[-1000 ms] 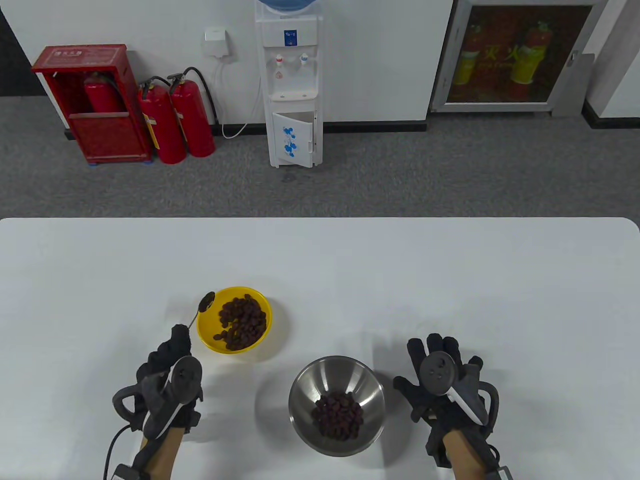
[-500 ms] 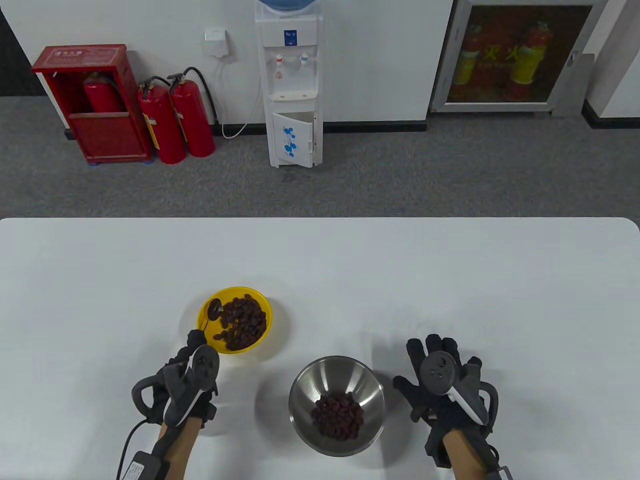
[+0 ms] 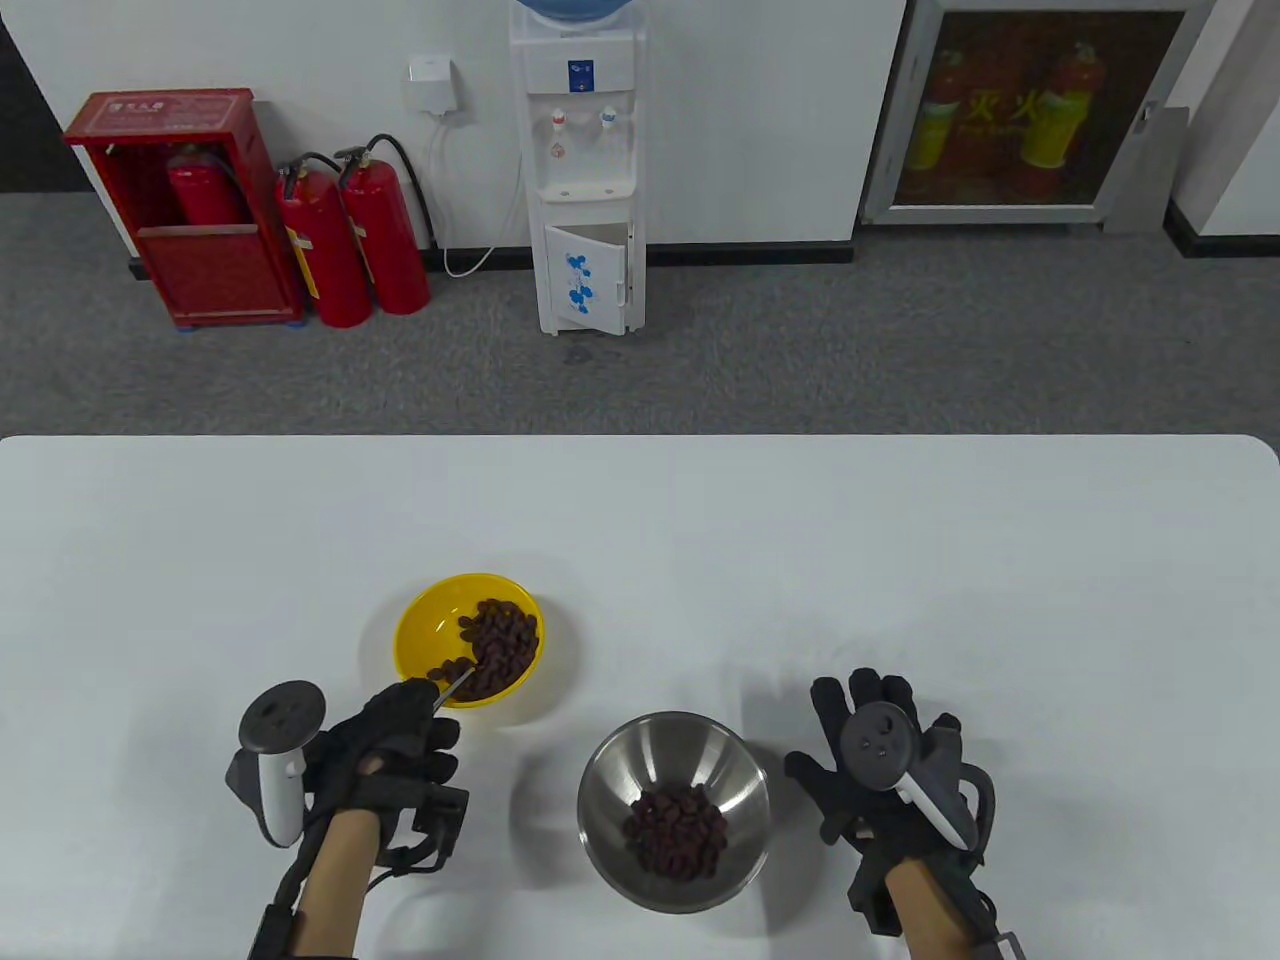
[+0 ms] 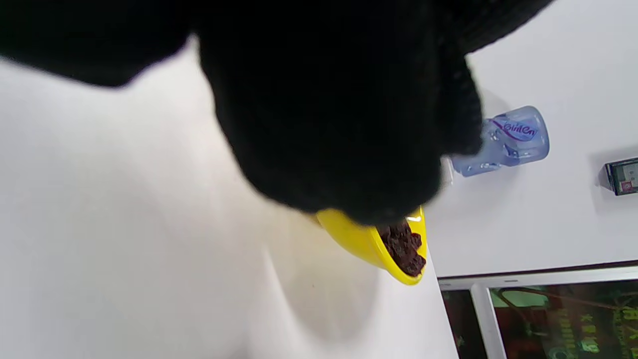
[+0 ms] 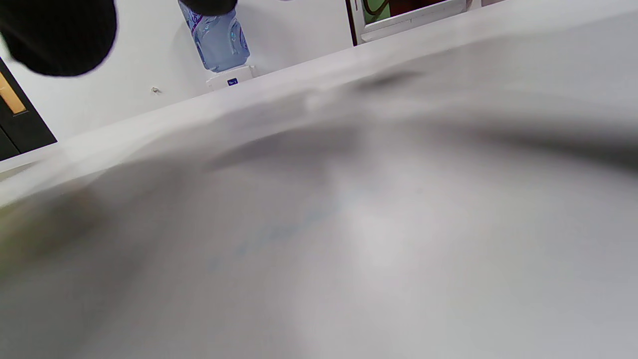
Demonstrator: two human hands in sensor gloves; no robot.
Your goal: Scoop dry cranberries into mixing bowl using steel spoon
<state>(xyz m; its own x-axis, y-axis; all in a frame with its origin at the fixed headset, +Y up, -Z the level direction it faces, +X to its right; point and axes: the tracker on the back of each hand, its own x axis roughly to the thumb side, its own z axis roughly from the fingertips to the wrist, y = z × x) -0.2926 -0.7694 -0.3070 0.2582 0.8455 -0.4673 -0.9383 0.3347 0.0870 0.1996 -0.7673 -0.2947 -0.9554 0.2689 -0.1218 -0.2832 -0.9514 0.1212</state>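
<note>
A yellow bowl [image 3: 420,628] holds dark dry cranberries [image 3: 500,640], heaped toward its right side. My left hand [image 3: 405,722] grips the handle of the steel spoon [image 3: 455,686] at the bowl's near edge; the spoon's head is buried in the cranberries. In the left wrist view the glove hides the spoon and only the yellow bowl [image 4: 359,242] with cranberries [image 4: 404,247] shows. The steel mixing bowl [image 3: 610,770] holds a heap of cranberries [image 3: 676,832] and stands just left of my right hand [image 3: 880,745], which rests flat and empty on the table with its fingers spread.
The white table [image 3: 900,560] reaches to its far edge; beyond it stand a water dispenser [image 3: 578,170] and red fire extinguishers [image 3: 350,240]. The right wrist view is mostly blurred table surface [image 5: 374,224].
My left hand has rolled over and moved right, swinging the spoon from the bowl's left rim down into the cranberries. The cranberries are pushed to the right. The right hand has not moved.
</note>
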